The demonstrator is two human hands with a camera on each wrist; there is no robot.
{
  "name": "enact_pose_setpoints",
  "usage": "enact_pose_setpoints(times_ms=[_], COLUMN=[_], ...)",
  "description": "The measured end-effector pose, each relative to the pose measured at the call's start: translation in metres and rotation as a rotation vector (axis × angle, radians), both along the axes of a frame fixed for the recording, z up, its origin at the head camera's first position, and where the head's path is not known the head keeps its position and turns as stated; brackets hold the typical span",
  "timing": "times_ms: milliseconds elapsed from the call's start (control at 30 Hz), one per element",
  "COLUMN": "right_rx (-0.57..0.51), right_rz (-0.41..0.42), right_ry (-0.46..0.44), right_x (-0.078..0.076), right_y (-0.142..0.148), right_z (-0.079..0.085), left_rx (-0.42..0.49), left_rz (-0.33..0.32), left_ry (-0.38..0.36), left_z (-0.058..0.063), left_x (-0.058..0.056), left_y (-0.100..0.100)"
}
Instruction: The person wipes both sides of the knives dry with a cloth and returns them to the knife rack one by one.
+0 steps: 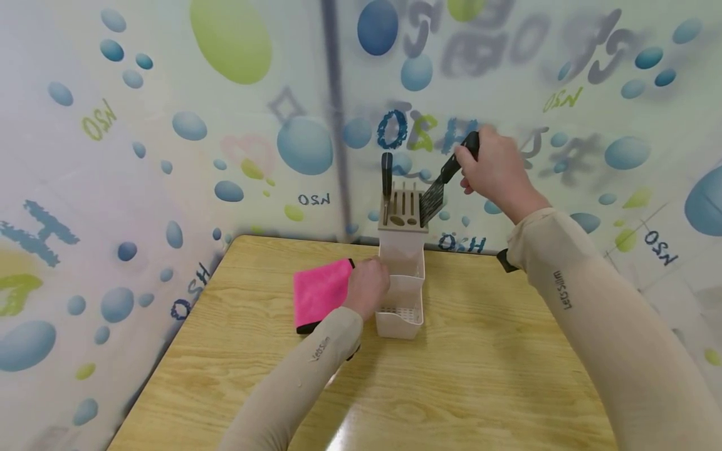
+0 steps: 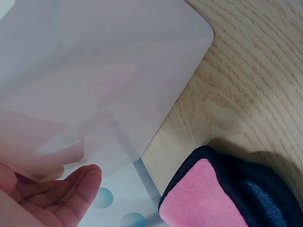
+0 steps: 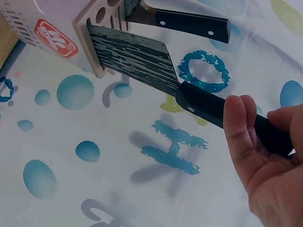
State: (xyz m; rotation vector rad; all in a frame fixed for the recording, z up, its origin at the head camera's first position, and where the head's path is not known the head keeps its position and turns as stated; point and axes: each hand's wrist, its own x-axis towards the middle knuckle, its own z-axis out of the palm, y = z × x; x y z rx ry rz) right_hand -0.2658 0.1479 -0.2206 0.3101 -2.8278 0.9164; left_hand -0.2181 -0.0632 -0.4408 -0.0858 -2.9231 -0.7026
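My right hand [image 1: 496, 164] grips the black handle of a knife [image 1: 434, 199], above and right of the white knife block [image 1: 402, 247]. In the right wrist view, the knife's broad dark blade [image 3: 137, 56] has pale streaks, and its tip end sits in a slot of the block's brown top. A second black-handled knife [image 1: 387, 175] stands upright in a slot at the left. My left hand [image 1: 368, 285] holds the left wall edge of the block's front compartments; in the left wrist view its fingers [image 2: 87, 189] show at the translucent wall, partly hidden.
A folded pink cloth [image 1: 321, 291] with black edging lies left of the block, close to my left hand. The block stands on a wooden table [image 1: 479, 376] near its back edge. Behind is a wall covering [image 1: 271, 207] with blue and green bubble prints.
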Motion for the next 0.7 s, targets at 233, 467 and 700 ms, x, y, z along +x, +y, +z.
enact_pose_setpoints(times_ms=[233, 467, 700], right_rx=[-0.007, -0.001, -0.004], right_rz=[0.004, 0.018, 0.028], right_ry=[-0.02, -0.042, -0.07], right_x=[-0.005, -0.01, -0.014], right_y=[-0.003, -0.006, -0.009], right_z=[-0.005, -0.01, -0.016], left_rx=[-0.013, -0.016, 0.029], left_rz=[-0.011, -0.004, 0.012], left_ry=[0.028, 0.056, 0.029], left_z=[0.001, -0.001, -0.002], left_x=[0.002, 0.002, 0.001], left_y=[0.001, 0.001, 0.001])
